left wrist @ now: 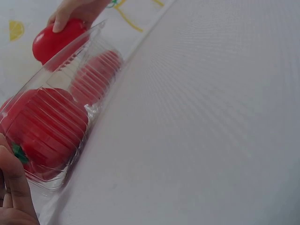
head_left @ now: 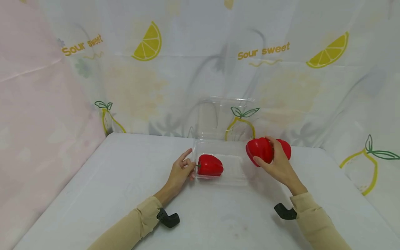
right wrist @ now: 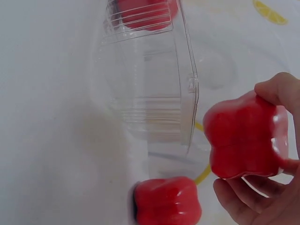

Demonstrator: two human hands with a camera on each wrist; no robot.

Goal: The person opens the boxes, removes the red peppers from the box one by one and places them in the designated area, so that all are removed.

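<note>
My right hand [head_left: 278,161] grips a red bell pepper [head_left: 259,150], held up to the right of a clear plastic clamshell box [head_left: 232,166]. In the right wrist view, thumb and fingers curl round this pepper [right wrist: 246,136]. Inside the box, at its left end, another red bell pepper [head_left: 210,165] lies on its side, its green stem [left wrist: 19,153] pointing left. My left hand [head_left: 180,172] holds the box's left end beside that stem, its index finger extended; the exact hold on the rim is partly hidden. The box's lid [head_left: 225,118] stands raised behind.
A third red bell pepper [head_left: 285,148] sits on the white table [head_left: 218,215] right of the box, partly behind my right hand. A printed cloth backdrop [head_left: 187,80] rises along the table's back edge. Black wrist mounts [head_left: 168,218] jut from both sleeves.
</note>
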